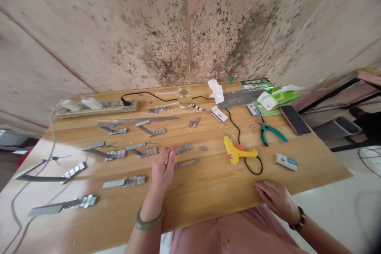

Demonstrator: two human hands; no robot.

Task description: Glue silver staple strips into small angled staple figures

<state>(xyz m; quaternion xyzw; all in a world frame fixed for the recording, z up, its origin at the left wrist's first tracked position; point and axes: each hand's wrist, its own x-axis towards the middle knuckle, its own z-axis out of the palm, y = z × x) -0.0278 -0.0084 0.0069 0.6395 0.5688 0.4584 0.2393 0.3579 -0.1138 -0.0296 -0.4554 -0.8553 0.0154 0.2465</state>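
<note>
My left hand (163,165) is over the middle of the table, its thumb and fingers pinched together at the near end of a small grey segmented strip (184,148). Just below that strip lies a flat grey strip (186,163), partly behind the hand. A small grey block (204,148) is to the right. My right hand (274,195) rests on the table's front edge with fingers laid out and nothing held. Nearest to it are a yellow glue gun (238,151) and a small white-and-blue box (286,162).
Several grey folded strip pieces (115,154) spread across the left side. Behind stand a power strip (98,108) and a glass of pale liquid (185,97). Teal-handled pliers (272,131), a phone (295,120), a tissue pack (279,97) and thin grey wires (241,97) lie right.
</note>
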